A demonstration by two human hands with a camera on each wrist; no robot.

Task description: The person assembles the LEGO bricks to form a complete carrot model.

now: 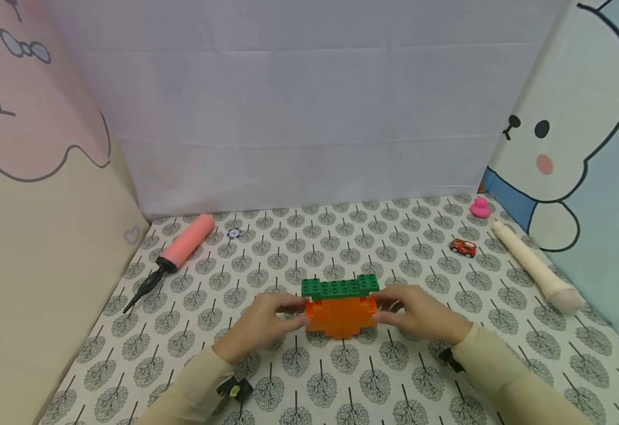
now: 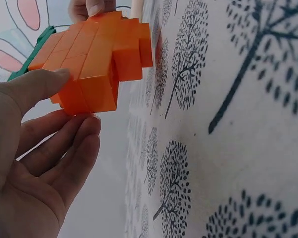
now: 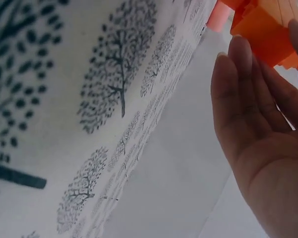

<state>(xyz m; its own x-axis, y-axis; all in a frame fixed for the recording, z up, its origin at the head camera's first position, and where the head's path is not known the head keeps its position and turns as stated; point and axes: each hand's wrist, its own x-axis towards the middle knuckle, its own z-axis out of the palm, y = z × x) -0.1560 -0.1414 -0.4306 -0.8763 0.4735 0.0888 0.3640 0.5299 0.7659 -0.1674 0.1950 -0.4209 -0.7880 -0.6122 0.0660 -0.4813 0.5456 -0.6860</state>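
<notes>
A carrot-like build of orange toy bricks [image 1: 341, 316] is topped along its far edge by studded green bricks [image 1: 341, 288]. Its stepped, narrowing end points toward the person. My left hand [image 1: 258, 327] pinches the left side, and the left wrist view shows its thumb [image 2: 52, 82] on the broad orange face and fingertips behind. On the opposite side, my right hand [image 1: 423, 313] pinches the build between thumb and fingers. In the right wrist view, these fingers [image 3: 238, 64] lie extended against an orange brick [image 3: 265, 29].
A pink hand pump [image 1: 187, 241] with a black nozzle lies at the left, beside a small blue-and-white disc [image 1: 234, 234]. To the right are a red toy car [image 1: 463, 247], a pink rubber duck [image 1: 480, 208] and a cream-coloured stick [image 1: 535, 265]. A tree-patterned cloth [image 1: 309, 378] covers the table.
</notes>
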